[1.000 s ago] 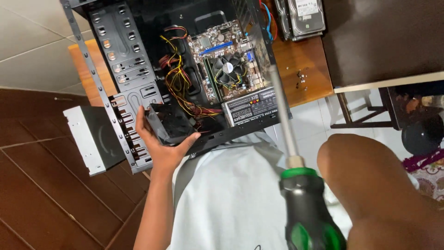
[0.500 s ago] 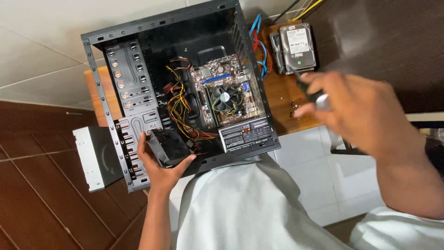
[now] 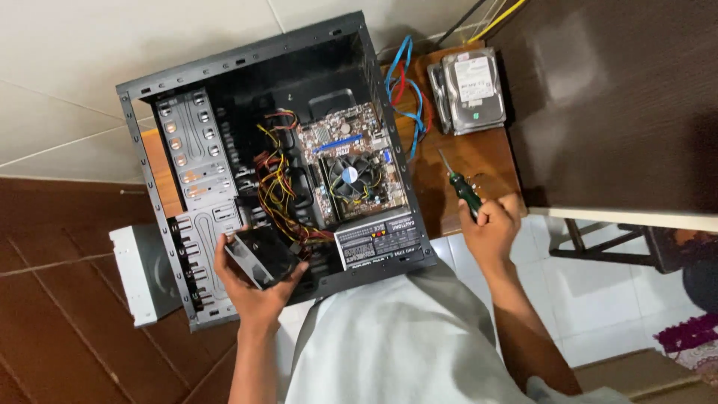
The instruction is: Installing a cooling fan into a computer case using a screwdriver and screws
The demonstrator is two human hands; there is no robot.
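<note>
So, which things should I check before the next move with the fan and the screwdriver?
1. Left hand grips the fan: ok, fingers wrap its edges.
2. Right hand holds the screwdriver: ok, fist on the handle.
3. Screwdriver tip away from the hard drives: ok, a gap shows.
4. Fan cable free of the wire bundle: cannot tell.
5. Case steady on the table: cannot tell, its near end overhangs.

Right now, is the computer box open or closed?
Open. The case has no side panel, so the motherboard, fan and wires show inside.
</note>
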